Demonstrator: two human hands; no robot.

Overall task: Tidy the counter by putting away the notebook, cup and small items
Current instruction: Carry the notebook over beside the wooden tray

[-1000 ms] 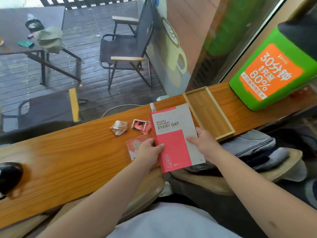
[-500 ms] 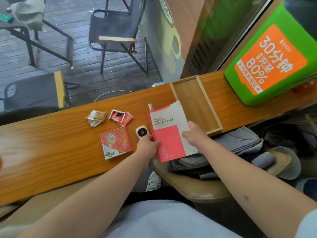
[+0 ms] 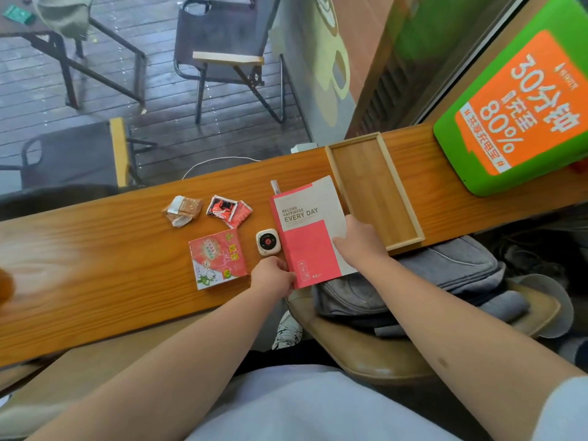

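A red and grey notebook [image 3: 307,230] marked "EVERY DAY" lies at the wooden counter's near edge, its lower end overhanging. My left hand [image 3: 273,276] grips its lower left corner. My right hand [image 3: 359,241] holds its right edge. Left of the notebook lie a small white round-faced gadget [image 3: 268,242], a red printed packet [image 3: 218,263], a red and black sachet [image 3: 228,210] and a crumpled brown wrapper [image 3: 183,210]. An empty wooden tray [image 3: 386,157] sits just right of the notebook. A thin tube [image 3: 275,187] pokes out behind the notebook's top. No cup is in view.
The wooden counter [image 3: 95,265] runs along a window. A green and orange sign box [image 3: 521,100] stands at the far right. A grey bag [image 3: 445,281] rests on a stool below the counter edge. Chairs and a table stand outside.
The notebook has shifted right, off the red packet and the white gadget, which now lie uncovered. Both hands kept hold of it. The view has tilted downward.
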